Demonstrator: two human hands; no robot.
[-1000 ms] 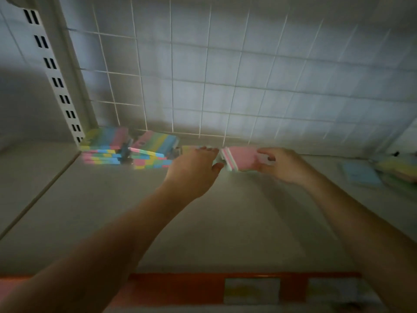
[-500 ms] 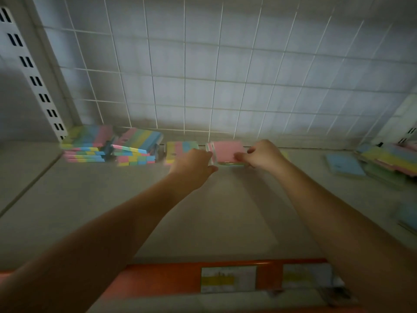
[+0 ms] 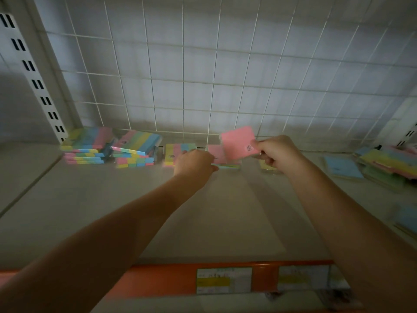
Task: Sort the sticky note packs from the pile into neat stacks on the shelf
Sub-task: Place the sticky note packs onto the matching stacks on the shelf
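- Right hand (image 3: 276,152) is up off the shelf (image 3: 203,211), thumb and fingers pinching a pink pack (image 3: 238,142) by its right edge; the pack is tilted, its face toward the camera, a small dark label near the pinch.
- Left hand (image 3: 194,161) is down at the back of the shelf, fingers curled at the left edge of a low pink stack (image 3: 215,152); whether it grips or only touches the stack, I cannot tell.
- The lifted pack hangs just above and right of that stack, overlapping it in view.
- Just left of the left hand, a striped pack (image 3: 178,151) lies flat near the back edge.
- Far back left corner: two striped stacks, the left stack (image 3: 86,145) squared up, the second stack (image 3: 136,149) beside it with its top pack askew.
- A yellow pack (image 3: 266,166) peeks out under the right hand.
- Right edge: the loose pile (image 3: 385,163), with a blue pack (image 3: 343,167) lying flat beside it.
- Wire grid (image 3: 203,75) behind, orange rail (image 3: 169,281) along the front edge with price tags.
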